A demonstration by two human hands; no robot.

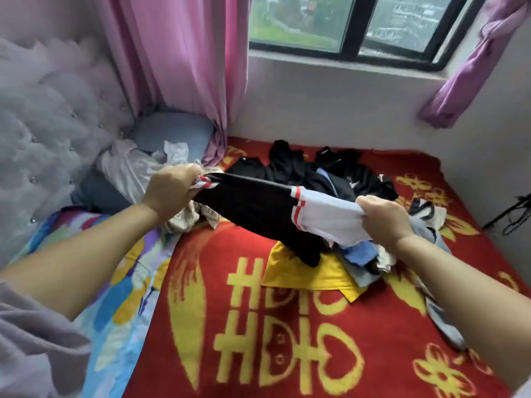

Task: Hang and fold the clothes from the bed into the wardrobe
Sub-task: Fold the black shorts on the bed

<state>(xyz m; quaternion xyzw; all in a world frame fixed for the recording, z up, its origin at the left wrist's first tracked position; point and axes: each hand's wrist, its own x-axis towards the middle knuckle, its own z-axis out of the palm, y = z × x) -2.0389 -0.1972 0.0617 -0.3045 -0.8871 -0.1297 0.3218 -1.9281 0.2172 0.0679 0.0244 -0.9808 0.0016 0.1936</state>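
You've got a pink curtain [184,70] hanging at the left of a dark-framed window [353,27], its hem reaching the bed corner. A second, purple curtain [474,67] is bunched at the right of the window. A grey tufted headboard [48,119] fills the left side. Beside it a blue pillow [175,130] lies in the corner. Red blanket [238,311] with yellow motifs covers most of the mattress, and a multicoloured sheet [123,297] shows along its left edge. Black cables [517,214] hang at the far right.
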